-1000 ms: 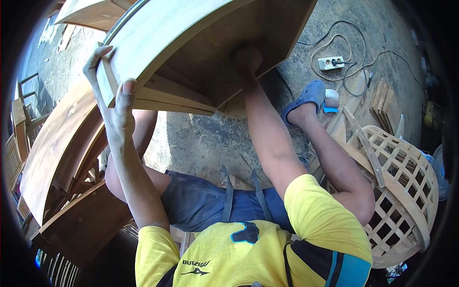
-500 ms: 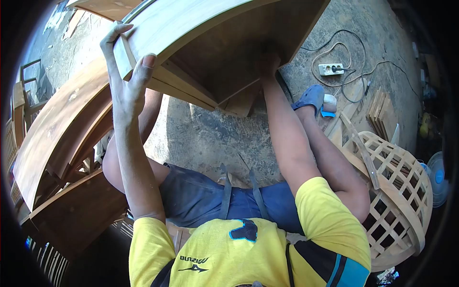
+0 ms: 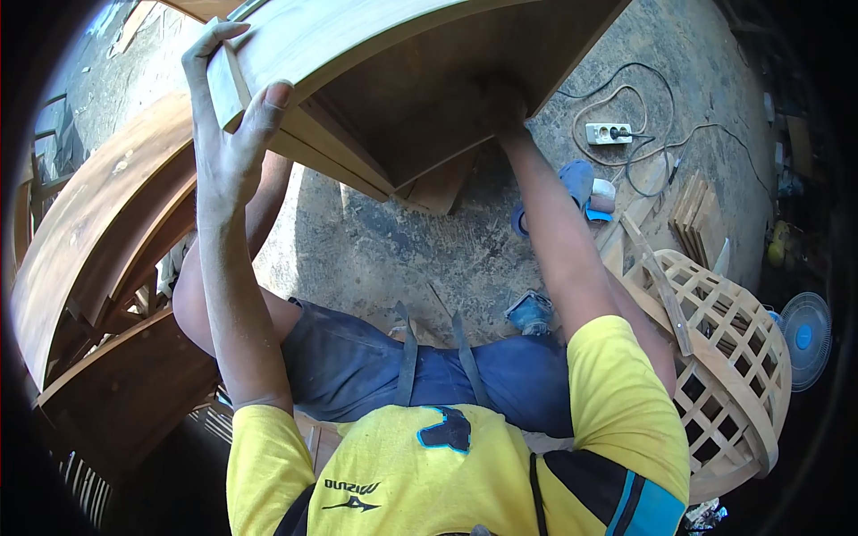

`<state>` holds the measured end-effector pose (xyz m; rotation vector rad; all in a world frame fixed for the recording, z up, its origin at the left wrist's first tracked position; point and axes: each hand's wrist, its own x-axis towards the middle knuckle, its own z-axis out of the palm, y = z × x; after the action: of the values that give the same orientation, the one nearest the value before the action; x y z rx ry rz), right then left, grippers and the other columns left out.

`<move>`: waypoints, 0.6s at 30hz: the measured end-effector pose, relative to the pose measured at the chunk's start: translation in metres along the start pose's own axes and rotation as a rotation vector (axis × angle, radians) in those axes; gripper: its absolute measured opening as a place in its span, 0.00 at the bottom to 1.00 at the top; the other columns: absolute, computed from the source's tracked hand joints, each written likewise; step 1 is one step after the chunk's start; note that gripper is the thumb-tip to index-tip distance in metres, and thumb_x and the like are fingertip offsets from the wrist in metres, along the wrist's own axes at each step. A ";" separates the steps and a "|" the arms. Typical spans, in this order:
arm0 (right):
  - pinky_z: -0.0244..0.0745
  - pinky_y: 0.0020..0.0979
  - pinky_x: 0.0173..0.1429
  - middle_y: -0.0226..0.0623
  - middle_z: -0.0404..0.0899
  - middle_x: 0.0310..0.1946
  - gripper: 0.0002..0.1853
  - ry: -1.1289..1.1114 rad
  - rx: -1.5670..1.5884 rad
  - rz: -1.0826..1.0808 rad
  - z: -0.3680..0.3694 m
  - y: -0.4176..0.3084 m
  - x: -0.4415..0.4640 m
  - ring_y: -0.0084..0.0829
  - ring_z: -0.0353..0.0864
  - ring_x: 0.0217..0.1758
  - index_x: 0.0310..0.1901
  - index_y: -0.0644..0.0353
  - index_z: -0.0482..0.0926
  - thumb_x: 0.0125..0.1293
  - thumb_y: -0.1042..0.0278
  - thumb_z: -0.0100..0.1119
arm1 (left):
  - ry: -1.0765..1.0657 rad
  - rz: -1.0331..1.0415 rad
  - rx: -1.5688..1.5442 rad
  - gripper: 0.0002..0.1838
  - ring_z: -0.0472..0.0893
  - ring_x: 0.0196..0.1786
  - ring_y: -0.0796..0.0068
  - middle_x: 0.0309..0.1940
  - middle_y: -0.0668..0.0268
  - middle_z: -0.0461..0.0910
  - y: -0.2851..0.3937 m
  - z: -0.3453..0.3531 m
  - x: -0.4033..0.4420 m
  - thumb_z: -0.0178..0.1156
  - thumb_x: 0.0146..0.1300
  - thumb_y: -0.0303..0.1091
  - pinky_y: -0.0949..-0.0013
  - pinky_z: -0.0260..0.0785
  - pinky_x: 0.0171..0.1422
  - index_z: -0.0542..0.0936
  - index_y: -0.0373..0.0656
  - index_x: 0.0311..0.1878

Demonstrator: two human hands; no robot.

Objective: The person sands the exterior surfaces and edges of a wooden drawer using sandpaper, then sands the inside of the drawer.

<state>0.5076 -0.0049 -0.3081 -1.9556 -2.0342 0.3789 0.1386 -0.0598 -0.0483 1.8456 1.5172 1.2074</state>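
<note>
A large curved wooden piece (image 3: 357, 40) is held up at the top of the view, tilted, with its dark hollow underside facing me. My left hand (image 3: 234, 134) grips its left corner, fingers over the upper edge and thumb against the near side. Under the piece, my right hand (image 3: 503, 107) reaches into the shaded hollow and touches the inner surface. Shadow hides the fingers of that hand, so I cannot make out how they are placed.
Curved brown wooden parts (image 3: 98, 223) stand at the left. A lattice wooden frame (image 3: 715, 357) and a small fan (image 3: 804, 335) are at the right. A power strip (image 3: 609, 134) with cables and stacked wood pieces (image 3: 693, 214) lie on the concrete floor (image 3: 384, 259).
The wooden piece has shifted to the right with both hands on it. My right forearm has moved right, over the leg, and a blue item now shows on the floor beside the shorts.
</note>
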 end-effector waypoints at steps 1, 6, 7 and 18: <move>0.78 0.51 0.64 0.52 0.83 0.55 0.19 -0.006 0.000 -0.006 -0.006 0.009 0.007 0.51 0.83 0.60 0.52 0.58 0.86 0.73 0.51 0.59 | -0.007 -0.002 -0.013 0.53 0.75 0.68 0.40 0.64 0.47 0.71 -0.002 0.000 -0.001 0.68 0.54 0.77 0.39 0.73 0.69 0.65 0.54 0.75; 0.80 0.49 0.64 0.46 0.86 0.51 0.14 0.165 -0.525 -0.435 -0.002 0.032 0.012 0.49 0.85 0.57 0.46 0.60 0.88 0.70 0.61 0.57 | 0.042 0.005 0.035 0.50 0.67 0.76 0.46 0.72 0.54 0.66 -0.006 0.002 -0.001 0.63 0.55 0.77 0.37 0.60 0.77 0.70 0.55 0.75; 0.80 0.49 0.64 0.46 0.86 0.51 0.14 0.164 -0.520 -0.438 0.003 0.033 0.009 0.49 0.85 0.57 0.46 0.60 0.88 0.70 0.61 0.57 | 0.033 0.033 0.038 0.50 0.67 0.76 0.46 0.72 0.54 0.66 -0.008 0.001 0.000 0.63 0.54 0.78 0.37 0.62 0.76 0.70 0.56 0.75; 0.68 0.49 0.78 0.53 0.77 0.67 0.19 -0.102 0.121 -0.245 0.041 -0.087 -0.122 0.51 0.73 0.75 0.65 0.57 0.80 0.78 0.60 0.51 | 0.037 0.023 0.060 0.48 0.65 0.77 0.46 0.70 0.54 0.67 -0.005 0.001 0.002 0.62 0.57 0.76 0.38 0.58 0.79 0.71 0.56 0.74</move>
<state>0.4161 -0.1297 -0.3157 -1.6239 -2.2262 0.5398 0.1364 -0.0568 -0.0520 1.8941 1.5721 1.2257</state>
